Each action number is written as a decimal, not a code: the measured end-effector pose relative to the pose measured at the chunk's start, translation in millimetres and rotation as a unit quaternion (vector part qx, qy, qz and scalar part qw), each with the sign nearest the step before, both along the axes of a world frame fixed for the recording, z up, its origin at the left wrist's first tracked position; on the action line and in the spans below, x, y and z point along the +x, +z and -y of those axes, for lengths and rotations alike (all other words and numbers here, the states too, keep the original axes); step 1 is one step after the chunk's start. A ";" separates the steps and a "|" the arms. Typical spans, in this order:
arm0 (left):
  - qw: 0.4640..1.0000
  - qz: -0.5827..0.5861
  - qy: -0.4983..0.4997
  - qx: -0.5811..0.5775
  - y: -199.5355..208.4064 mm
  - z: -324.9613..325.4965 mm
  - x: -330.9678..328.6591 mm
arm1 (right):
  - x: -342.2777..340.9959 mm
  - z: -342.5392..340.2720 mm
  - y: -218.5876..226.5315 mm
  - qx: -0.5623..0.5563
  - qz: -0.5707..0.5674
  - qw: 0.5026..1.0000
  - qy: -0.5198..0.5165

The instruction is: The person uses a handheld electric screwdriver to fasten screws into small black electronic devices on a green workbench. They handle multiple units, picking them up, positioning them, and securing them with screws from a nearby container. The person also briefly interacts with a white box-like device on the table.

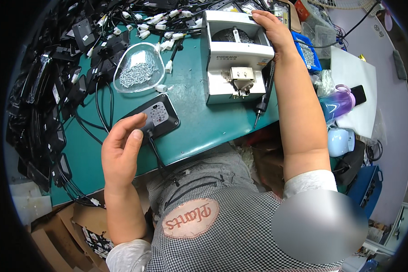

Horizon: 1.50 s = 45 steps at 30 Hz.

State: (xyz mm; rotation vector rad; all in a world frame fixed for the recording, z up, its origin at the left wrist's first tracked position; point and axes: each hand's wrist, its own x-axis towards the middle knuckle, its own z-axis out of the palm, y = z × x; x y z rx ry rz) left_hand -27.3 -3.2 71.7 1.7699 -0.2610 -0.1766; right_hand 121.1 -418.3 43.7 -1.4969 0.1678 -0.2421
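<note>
My left hand is beside a flat black device with a grey panel and a cable running toward the table's front edge. Its fingers are curved, the thumb stands apart, and nothing shows between them. At the back right, my right hand rests with outstretched fingers on the top corner of a white screw feeder machine. Screws lie inside the machine's upper opening. An electric screwdriver sits against the machine's right side, bit pointing toward me. Left of the machine, a clear dish holds many small silver screws.
Black devices and cables pile up along the table's left and back, with white connectors among them. Right of my arm are a blue bin of screws, a purple-blue bottle and a light-blue cup. Cardboard boxes stand at lower left.
</note>
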 end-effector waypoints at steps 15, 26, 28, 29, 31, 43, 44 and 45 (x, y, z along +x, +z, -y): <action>1.000 0.001 0.003 -0.015 -1.9 9.7 -7.7 | 9.6 -2.1 8.4 -0.249 0.011 0.968 -0.024; 0.992 -0.061 -0.051 -0.102 22.9 46.2 1.0 | -22.1 -21.3 -9.2 0.223 0.015 0.975 -0.004; 0.987 -0.087 -0.049 -0.128 22.7 64.8 19.2 | -22.0 -28.4 -10.1 0.240 0.012 0.971 -0.014; 0.984 -0.105 -0.035 -0.143 20.5 74.9 27.0 | -19.9 -31.7 -11.8 0.235 0.011 0.972 -0.006; 0.978 -0.123 -0.023 -0.168 8.0 96.6 47.1 | -18.6 -37.9 -19.7 0.218 0.046 0.975 -0.022; 0.969 -0.183 0.011 -0.165 -22.6 171.7 115.3 | -27.1 -45.7 -13.2 0.419 -0.010 0.901 0.116; 0.972 -0.178 0.015 -0.151 -23.5 173.1 113.0 | -32.3 -48.9 -13.5 0.373 -0.045 0.927 0.009; 0.976 -0.168 0.015 -0.141 -21.9 174.4 114.2 | -29.8 -54.5 -7.6 0.344 -0.044 0.938 0.015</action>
